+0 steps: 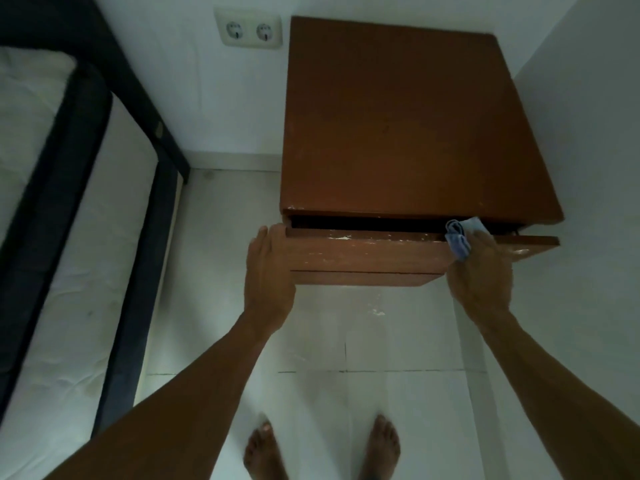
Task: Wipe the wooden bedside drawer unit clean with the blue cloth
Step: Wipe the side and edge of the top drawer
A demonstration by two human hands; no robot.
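Observation:
The wooden bedside drawer unit [408,123] stands against the white wall, its brown top bare. Its top drawer [367,252] is pulled out a little, with a dark gap behind the scuffed front panel. My left hand [268,271] grips the drawer front's left end, fingers wrapped around the edge. My right hand [481,268] presses the bunched blue cloth [459,239] onto the drawer front's top edge near its right end; part of the cloth pokes into the gap.
A dark bed frame [138,237] with a white mattress [69,271] runs along the left. A double wall socket [247,31] sits left of the unit. White tiled floor [329,341] lies below, with my bare feet [322,448] near the bottom edge.

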